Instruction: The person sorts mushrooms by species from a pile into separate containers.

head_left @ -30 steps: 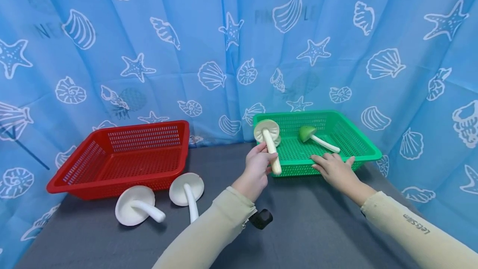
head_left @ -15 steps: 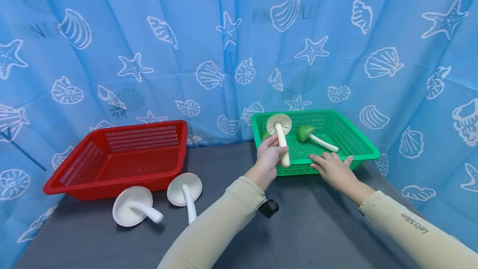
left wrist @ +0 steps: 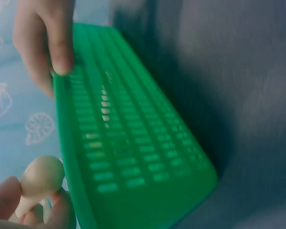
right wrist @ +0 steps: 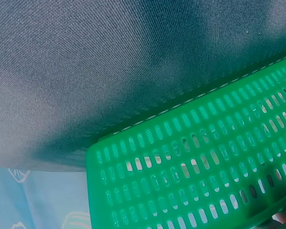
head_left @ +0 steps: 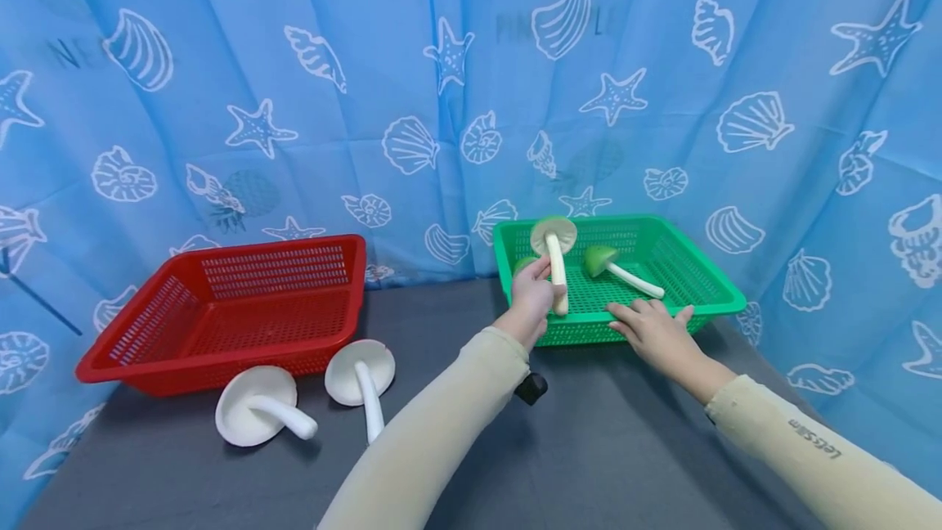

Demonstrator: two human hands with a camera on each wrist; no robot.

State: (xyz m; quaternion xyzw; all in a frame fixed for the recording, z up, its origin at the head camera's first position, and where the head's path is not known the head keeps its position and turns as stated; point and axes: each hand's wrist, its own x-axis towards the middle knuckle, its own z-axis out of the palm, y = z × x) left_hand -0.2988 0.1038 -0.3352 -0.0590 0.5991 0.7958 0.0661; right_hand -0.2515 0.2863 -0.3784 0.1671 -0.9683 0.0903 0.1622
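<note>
The left hand [head_left: 531,299] pinches a green-capped mushroom [head_left: 555,237] by its stem above the green basket [head_left: 581,334], towards the front left corner, while the right hand [head_left: 657,338] grips the front edge; sound handling likely keeps that edge braced and the stem clear of it

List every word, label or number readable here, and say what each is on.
"LetsSlim": right sleeve; too small to rule out an apostrophe.
"PIN": blue curtain, faint.
"LE": same curtain, right of "PIN", past a printed shell.
"NE": curtain's left part; neighbouring letters too faint to read.
</note>
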